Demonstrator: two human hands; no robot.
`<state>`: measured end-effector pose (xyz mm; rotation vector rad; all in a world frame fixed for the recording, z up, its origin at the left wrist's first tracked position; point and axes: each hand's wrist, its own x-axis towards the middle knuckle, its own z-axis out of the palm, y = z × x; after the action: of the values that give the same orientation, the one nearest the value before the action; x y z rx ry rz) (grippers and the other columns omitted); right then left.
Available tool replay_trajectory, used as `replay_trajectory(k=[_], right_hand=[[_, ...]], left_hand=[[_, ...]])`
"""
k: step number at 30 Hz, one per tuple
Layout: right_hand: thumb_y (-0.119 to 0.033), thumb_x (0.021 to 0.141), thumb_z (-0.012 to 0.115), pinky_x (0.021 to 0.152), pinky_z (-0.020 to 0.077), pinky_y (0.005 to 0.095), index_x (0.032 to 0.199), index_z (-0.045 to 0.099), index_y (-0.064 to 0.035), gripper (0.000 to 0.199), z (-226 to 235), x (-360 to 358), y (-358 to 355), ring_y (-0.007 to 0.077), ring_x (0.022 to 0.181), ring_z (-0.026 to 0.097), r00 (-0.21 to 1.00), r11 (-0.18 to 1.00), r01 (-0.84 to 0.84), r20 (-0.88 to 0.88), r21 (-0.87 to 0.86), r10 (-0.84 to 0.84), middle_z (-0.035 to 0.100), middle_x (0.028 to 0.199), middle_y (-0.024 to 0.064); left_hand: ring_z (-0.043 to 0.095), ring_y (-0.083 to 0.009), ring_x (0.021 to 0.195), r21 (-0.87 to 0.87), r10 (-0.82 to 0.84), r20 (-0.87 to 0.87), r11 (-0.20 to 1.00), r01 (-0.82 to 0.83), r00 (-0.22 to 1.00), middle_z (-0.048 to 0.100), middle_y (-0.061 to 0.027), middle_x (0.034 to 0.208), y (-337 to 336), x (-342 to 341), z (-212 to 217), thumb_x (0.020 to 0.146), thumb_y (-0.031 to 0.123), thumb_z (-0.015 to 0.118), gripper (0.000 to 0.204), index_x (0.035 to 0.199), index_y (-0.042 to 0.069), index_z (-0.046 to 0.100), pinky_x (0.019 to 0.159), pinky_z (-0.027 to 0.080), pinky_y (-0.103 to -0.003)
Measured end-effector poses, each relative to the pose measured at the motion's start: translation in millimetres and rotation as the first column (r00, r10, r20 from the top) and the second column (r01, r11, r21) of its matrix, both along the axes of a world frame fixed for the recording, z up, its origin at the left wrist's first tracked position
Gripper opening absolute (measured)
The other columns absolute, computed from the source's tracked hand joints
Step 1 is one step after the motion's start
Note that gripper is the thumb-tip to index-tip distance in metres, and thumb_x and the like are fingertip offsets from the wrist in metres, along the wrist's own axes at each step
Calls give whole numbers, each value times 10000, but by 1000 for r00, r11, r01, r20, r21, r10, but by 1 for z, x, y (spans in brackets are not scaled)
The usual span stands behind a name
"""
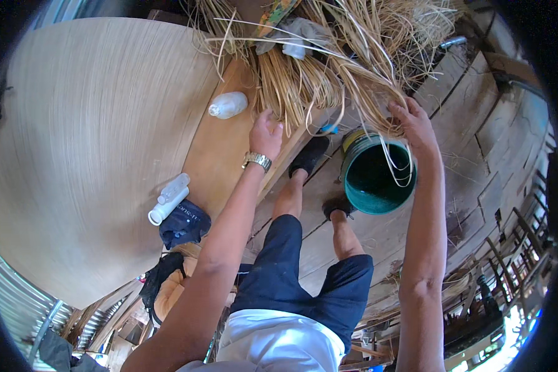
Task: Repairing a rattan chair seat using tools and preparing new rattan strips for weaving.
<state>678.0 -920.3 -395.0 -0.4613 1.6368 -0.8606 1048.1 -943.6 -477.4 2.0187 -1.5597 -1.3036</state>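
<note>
My right hand (414,129) grips the end of a long bundle of tan rattan strips (372,93). A few pale strips hang in a loop from it into a green bucket (379,177) on the floor. The inside of the bucket is dark, so its contents cannot be made out. My left hand (266,135), with a metal watch at the wrist, is beside the ends of another bundle of strips (291,87) lying on a wooden bench (214,142). Its fingers are slightly bent and apart, with nothing visible in them.
A white bottle (228,105) lies near the strips. Further left stands a large round wood-grain panel (99,142). A clear-and-white bottle (169,199) and a dark cap (186,224) rest by its edge. Loose strips (415,37) pile up at the back. Plank floor (471,142) spreads on the right.
</note>
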Motion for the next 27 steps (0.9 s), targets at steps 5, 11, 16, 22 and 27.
replay_trajectory(k=[5, 11, 16, 22, 27], right_hand=[[-220, 985, 671, 757, 468, 260, 1167, 656, -36, 260, -20, -1, 9, 91, 832, 559, 1000, 1000, -27, -14, -8, 27, 614, 926, -15], [-218, 1008, 622, 704, 439, 269, 1102, 656, -15, 227, -18, -3, 4, 104, 772, 510, 999, 999, -14, -28, 33, 15, 578, 863, -14], [-225, 1022, 605, 730, 457, 261, 1145, 640, -2, 257, -28, -13, 4, 96, 795, 505, 1000, 1000, -20, 9, -16, 20, 560, 868, -17], [-251, 1030, 597, 717, 432, 295, 1175, 641, -26, 272, -37, -12, 6, 105, 780, 491, 996, 997, -74, -56, -31, 72, 561, 861, -20], [-244, 1028, 593, 723, 432, 293, 1166, 638, -8, 277, -38, -13, 8, 107, 790, 497, 995, 996, -86, -49, -22, 85, 570, 872, -10]], left_hand=[[615, -410, 1135, -109, -243, 219, 956, 271, 945, 669, -242, 1176, -12, -6, -31, 826, 141, 680, 483, 1281, 13, 580, 976, 493, -473], [673, -372, 890, 42, -260, 208, 966, 257, 943, 710, -205, 979, -19, 5, -20, 803, 185, 740, 310, 1040, 17, 632, 787, 527, -451], [702, -142, 914, 140, 69, -264, 990, -33, 962, 737, -100, 1006, -30, 33, 11, 806, 126, 835, 387, 1112, 9, 629, 792, 560, -296], [696, -144, 934, 181, 100, -314, 982, -43, 944, 728, -89, 1075, -42, 59, 9, 794, 90, 842, 425, 1145, -3, 621, 841, 562, -292], [688, -136, 939, 197, 108, -332, 979, -43, 937, 726, -82, 1064, -43, 62, 3, 785, 93, 852, 413, 1117, 1, 623, 847, 560, -294]])
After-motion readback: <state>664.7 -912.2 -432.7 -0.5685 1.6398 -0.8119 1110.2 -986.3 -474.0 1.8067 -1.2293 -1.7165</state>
